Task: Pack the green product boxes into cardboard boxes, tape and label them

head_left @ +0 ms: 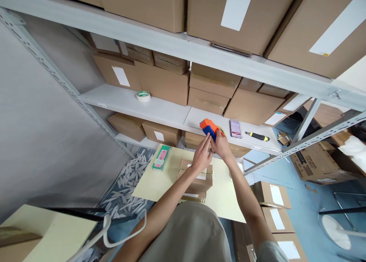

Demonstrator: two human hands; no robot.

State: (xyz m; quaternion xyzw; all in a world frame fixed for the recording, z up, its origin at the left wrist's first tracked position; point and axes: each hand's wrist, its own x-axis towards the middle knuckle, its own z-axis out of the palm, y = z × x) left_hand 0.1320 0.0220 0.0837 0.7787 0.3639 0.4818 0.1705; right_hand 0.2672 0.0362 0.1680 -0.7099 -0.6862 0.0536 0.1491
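My right hand [221, 145] is wrapped round an orange and blue tape dispenser [210, 128], held above the table near the shelf's front edge. My left hand [202, 155] is beside it, fingers stretched out and their tips touching the dispenser's blue part. Below both hands, a taped cardboard box [200, 184] with a white label stands on the pale yellow table [225, 197]. Part of a roll [223, 131] with a yellow-green edge shows behind my right hand; whether it sits in the dispenser cannot be told.
A green and pink package [161, 158] lies at the table's left. On the shelf [171, 111] are a tape roll [143, 96], a phone-like flat item [236, 128] and a utility knife [257, 136]. Labelled boxes [276, 216] are stacked at right. A metal beam [171, 44] crosses overhead.
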